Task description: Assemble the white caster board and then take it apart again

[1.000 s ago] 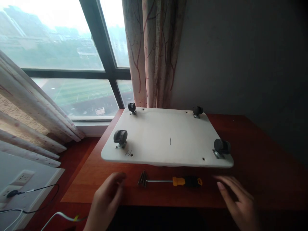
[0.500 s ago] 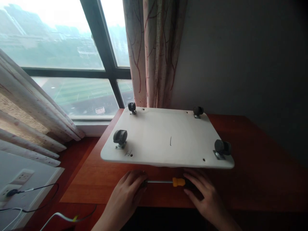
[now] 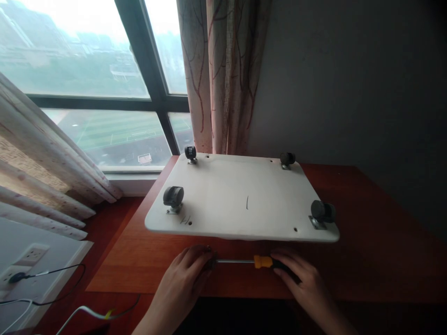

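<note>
A screwdriver with a yellow and black handle lies level between my hands, its shaft pointing left. My right hand is closed on the handle. The fingers of my left hand are pinched together at the shaft's tip, around something small and dark that I cannot make out. Just beyond them, a white board rests on the reddish wooden table. Near its corners stand black casters: front left, front right, back left and back right. Small holes and pen marks show on the board.
Behind the table hang patterned curtains, beside a window at the left. At the lower left, a wall socket holds a plug with a black cord, and a white cable runs near the floor.
My right hand and the screwdriver have shifted slightly to the right. My left hand stays nearly where it was. The whole view has moved a little.
</note>
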`<action>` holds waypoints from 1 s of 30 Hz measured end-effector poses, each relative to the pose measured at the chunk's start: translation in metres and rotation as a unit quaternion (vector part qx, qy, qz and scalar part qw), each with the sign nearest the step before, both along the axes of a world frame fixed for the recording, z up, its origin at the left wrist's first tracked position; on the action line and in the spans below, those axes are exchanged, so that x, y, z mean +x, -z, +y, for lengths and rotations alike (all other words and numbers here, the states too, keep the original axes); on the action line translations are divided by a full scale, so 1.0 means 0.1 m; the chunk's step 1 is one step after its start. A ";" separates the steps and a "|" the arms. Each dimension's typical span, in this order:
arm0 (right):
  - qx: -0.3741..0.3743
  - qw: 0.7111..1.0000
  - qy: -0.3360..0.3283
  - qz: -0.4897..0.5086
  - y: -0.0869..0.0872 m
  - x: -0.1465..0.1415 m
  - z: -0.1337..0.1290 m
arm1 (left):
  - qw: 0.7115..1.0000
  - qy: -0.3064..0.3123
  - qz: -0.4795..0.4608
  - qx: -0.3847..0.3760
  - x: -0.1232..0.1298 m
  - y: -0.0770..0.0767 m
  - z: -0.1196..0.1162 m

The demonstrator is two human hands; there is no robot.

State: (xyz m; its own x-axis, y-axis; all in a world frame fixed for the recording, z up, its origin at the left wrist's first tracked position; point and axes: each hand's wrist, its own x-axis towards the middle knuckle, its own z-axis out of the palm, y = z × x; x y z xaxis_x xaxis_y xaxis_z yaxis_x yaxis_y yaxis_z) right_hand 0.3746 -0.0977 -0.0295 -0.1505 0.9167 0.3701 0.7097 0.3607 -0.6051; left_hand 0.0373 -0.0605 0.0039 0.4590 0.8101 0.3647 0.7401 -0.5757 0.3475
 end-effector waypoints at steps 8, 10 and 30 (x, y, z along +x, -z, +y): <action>0.003 1.000 0.008 0.023 -0.02 0.08 -0.03 | 1.000 0.004 0.016 -0.007 -0.01 0.01 0.00; 0.003 1.000 0.012 0.022 -0.03 0.10 -0.04 | 1.000 0.012 0.024 -0.013 -0.01 0.01 0.00; 0.016 1.000 0.013 0.023 -0.06 0.14 -0.06 | 0.998 0.020 0.056 0.000 0.03 -0.09 0.01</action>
